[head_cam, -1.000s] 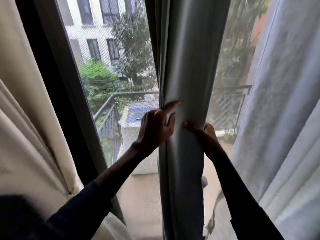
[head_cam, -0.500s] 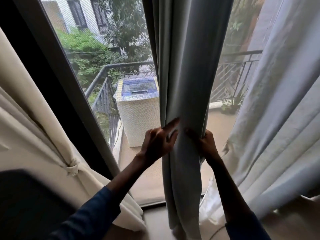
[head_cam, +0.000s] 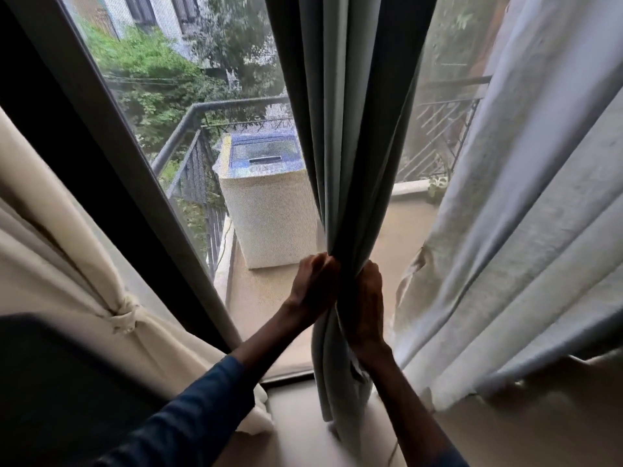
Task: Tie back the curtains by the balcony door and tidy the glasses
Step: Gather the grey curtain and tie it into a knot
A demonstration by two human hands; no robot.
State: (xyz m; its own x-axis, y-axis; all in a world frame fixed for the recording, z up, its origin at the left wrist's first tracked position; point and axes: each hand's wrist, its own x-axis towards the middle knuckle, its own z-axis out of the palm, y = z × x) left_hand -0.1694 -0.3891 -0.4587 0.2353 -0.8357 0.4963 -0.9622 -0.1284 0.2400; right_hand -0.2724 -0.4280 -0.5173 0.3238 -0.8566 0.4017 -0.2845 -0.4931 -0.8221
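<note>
Gripping the grey curtain (head_cam: 354, 129) from both sides, the left hand (head_cam: 312, 288) and the right hand (head_cam: 365, 305) are squeezing its folds into one narrow bundle in the middle of the scene. Fingers (head_cam: 317, 267) of both hands are curling round the cloth; their tips are lying out of sight behind it. Fabric is hanging in smooth vertical pleats above the grip and trailing to the floor below. At left, a cream curtain (head_cam: 50, 214) is hanging knotted. At right, a pale curtain (head_cam: 522, 230) is running out of frame.
</note>
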